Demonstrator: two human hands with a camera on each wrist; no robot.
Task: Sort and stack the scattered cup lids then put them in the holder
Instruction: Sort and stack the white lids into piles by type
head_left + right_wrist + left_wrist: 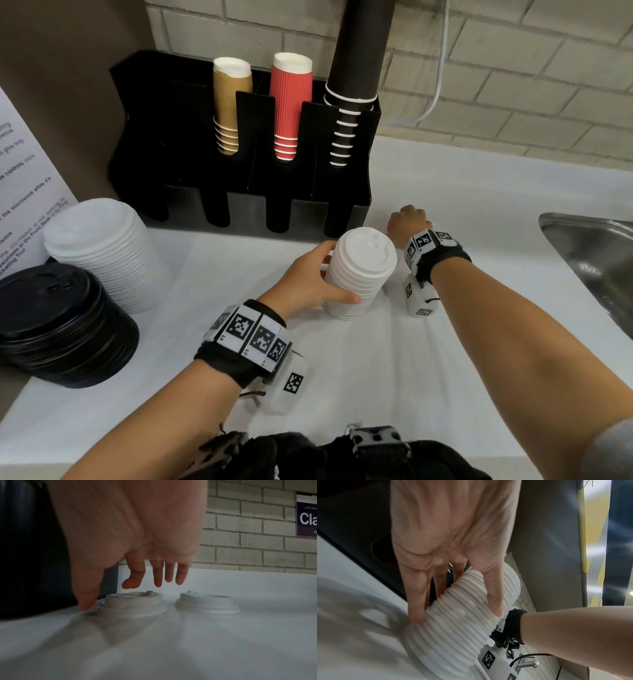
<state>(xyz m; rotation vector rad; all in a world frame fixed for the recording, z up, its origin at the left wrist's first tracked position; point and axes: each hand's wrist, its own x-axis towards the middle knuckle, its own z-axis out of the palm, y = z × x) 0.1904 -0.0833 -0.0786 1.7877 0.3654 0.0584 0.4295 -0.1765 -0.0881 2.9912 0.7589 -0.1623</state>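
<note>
Currently, left hand (308,277): fingers and thumb wrapped round white lid stack (359,270), just in front of the holder (246,192)
Right hand (130,540): fingers spread, holding nothing, over loose lid (133,604) beside holder
Handling: light, thin, flexible; pinch at the rim

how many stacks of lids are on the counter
3: a black stack at far left, a tall white stack behind it, and a smaller white stack gripped by the left hand.
</note>
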